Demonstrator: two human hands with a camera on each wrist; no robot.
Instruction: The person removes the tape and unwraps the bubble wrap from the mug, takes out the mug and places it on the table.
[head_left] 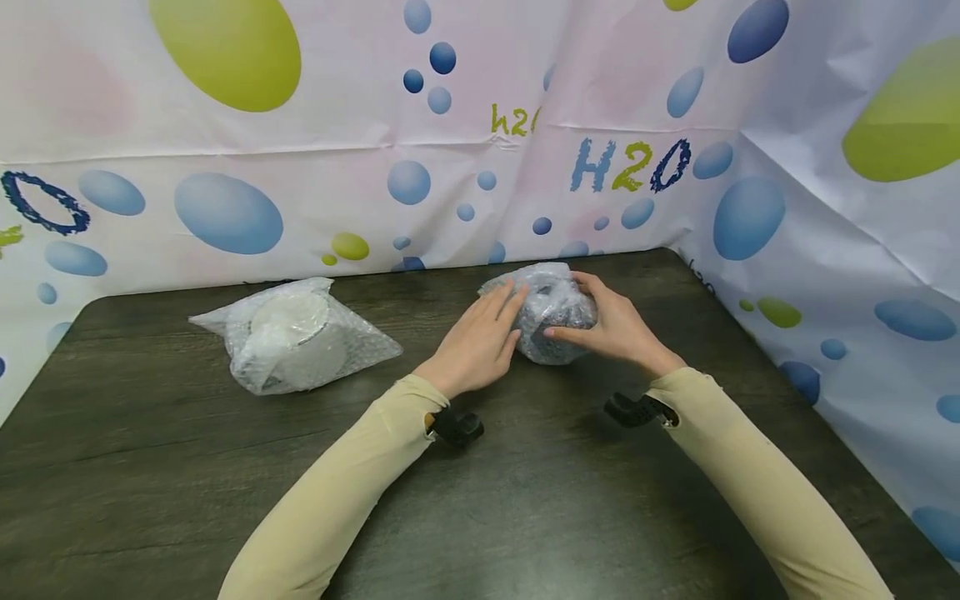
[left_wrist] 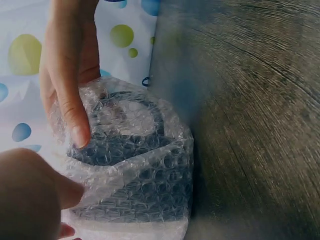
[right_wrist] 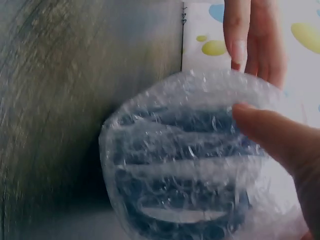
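Note:
A bubble-wrapped dark object (head_left: 553, 321) sits toward the back right of the table. My right hand (head_left: 618, 327) grips its right side, thumb in front and fingers over the far side. On the other side, my left hand (head_left: 480, 337) lies with fairly straight fingers against the wrap. Seen from the left wrist, the clear bubble wrap (left_wrist: 145, 170) has a folded edge running across its face. The right wrist view shows the thumb (right_wrist: 265, 122) pressing on the plastic, and a pale curved band shows through lower down. The wrap hides what the dark object is.
Farther left on the dark wooden table (head_left: 525, 500) lies a second bubble-wrapped package (head_left: 300, 337), with something round and white inside and pointed wrap ends. A printed sheet (head_left: 337, 125) with coloured dots hangs behind the table and along its right side.

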